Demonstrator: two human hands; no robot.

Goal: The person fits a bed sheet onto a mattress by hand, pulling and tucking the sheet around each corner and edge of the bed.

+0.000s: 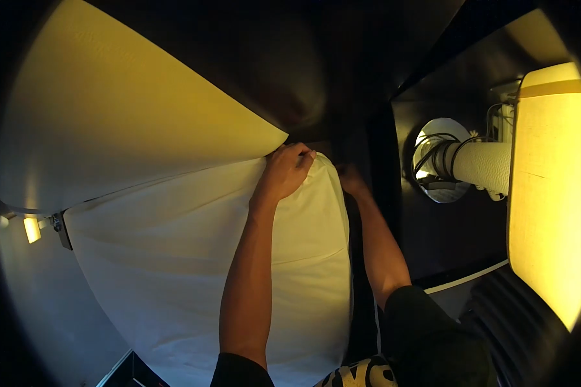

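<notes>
A white sheet point(193, 251) covers what looks like a mattress, with soft creases across it. My left hand point(289, 173) is closed on the sheet at its far corner, fingers curled over the edge where the cloth bunches. Just right of that corner, my right hand point(351, 180) is in the dark gap beside the mattress. Its fingers are dim and partly hidden, so whether they grip the cloth cannot be made out.
A pale yellow-lit wall or panel point(129, 109) rises behind the sheet's far edge. To the right, a lit lampshade point(552, 187) stands on a white textured base point(481, 161) wound with dark cable. A dark headboard-like surface point(284, 64) borders the far side.
</notes>
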